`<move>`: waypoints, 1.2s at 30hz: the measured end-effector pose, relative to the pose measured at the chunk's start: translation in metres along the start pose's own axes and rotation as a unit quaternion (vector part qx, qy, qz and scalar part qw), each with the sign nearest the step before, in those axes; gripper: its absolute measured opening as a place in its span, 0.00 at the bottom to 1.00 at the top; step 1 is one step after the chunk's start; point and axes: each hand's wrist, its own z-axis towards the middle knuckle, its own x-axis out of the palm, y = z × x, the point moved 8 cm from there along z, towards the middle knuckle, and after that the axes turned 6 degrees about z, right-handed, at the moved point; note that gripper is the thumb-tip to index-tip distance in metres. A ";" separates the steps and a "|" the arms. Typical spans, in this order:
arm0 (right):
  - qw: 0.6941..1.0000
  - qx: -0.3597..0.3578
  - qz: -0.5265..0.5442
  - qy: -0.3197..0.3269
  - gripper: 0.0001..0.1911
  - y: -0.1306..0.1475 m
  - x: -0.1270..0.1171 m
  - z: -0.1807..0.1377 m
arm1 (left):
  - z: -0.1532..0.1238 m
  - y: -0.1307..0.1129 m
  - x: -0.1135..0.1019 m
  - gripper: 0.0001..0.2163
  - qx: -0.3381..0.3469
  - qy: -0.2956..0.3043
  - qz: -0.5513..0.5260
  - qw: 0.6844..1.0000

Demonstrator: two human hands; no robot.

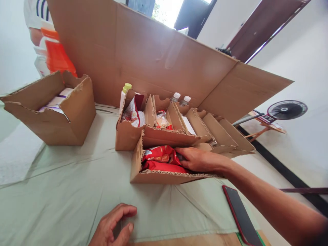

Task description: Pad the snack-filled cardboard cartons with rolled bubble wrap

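My right hand (198, 159) reaches into the front cardboard box (159, 177), at the right end of the shiny red packets (164, 158). Its thumb and index finger close around something dark, mostly hidden by the hand and the box wall. Over the cloth at the bottom of the view, my left hand (115, 223) is empty. Its fingers are loosely curled, with the thumb apart from them.
Behind stands a row of cardboard bins (130, 135) with packets inside. A box of small cartons (74, 126) sits left, near an orange container (57, 54). A tall cardboard panel (153, 51) backs the table. A phone (241, 213) lies right; a fan (285, 109) stands beyond.
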 end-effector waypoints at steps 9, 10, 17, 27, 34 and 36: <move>0.834 0.124 0.137 -0.520 0.18 -0.051 -0.017 -0.175 | -0.006 0.006 -0.020 0.12 0.018 0.002 0.086 0.996; 0.817 0.138 0.158 -0.538 0.17 -0.058 0.002 -0.187 | -0.006 0.004 -0.026 0.14 0.016 -0.012 0.093 0.996; 0.793 0.057 0.380 -0.472 0.32 -0.070 0.103 -0.114 | 0.039 -0.052 -0.037 0.34 0.008 -0.123 0.077 0.989; 0.768 0.040 0.402 -0.498 0.20 -0.048 0.162 -0.125 | 0.013 -0.062 0.016 0.35 0.060 -0.125 0.068 0.988; 0.766 -0.055 0.411 -0.491 0.17 0.043 0.122 -0.113 | -0.058 -0.048 -0.080 0.27 -0.040 -0.280 0.107 0.953; 0.749 -0.064 0.429 -0.501 0.20 0.049 0.093 -0.105 | -0.033 -0.073 -0.082 0.24 0.009 -0.259 0.101 0.961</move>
